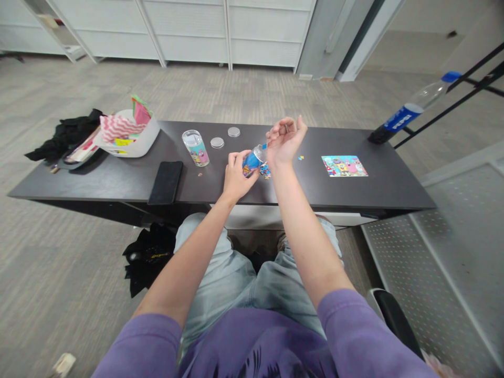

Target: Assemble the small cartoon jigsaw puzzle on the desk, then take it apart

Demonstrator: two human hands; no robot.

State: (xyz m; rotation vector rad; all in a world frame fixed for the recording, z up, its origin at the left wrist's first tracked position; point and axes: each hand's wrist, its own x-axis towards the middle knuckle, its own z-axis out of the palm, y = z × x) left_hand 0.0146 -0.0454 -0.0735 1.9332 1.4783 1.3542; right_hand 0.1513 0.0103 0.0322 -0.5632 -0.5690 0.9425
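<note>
- Two jars: one, the blue jar [252, 161], in the left hand's [237, 170] closed grip; the other, a clear jar [199, 153], upright left of it.
- Two silver lids [217, 142] beyond the left hand; one small heap of puzzle pieces [265, 171] between the hands; one loose piece [301, 157] right of the right hand [286, 143].
- Farther left, one phone [166, 182], one white basket [148, 137]; farther right, one picture card [344, 166], one bottle [399, 119].
- The right hand — palm showing, fingers loosely curled — partly hides the held jar's far end.
- That jar lies tilted, long axis slanting from left palm toward right wrist.
</note>
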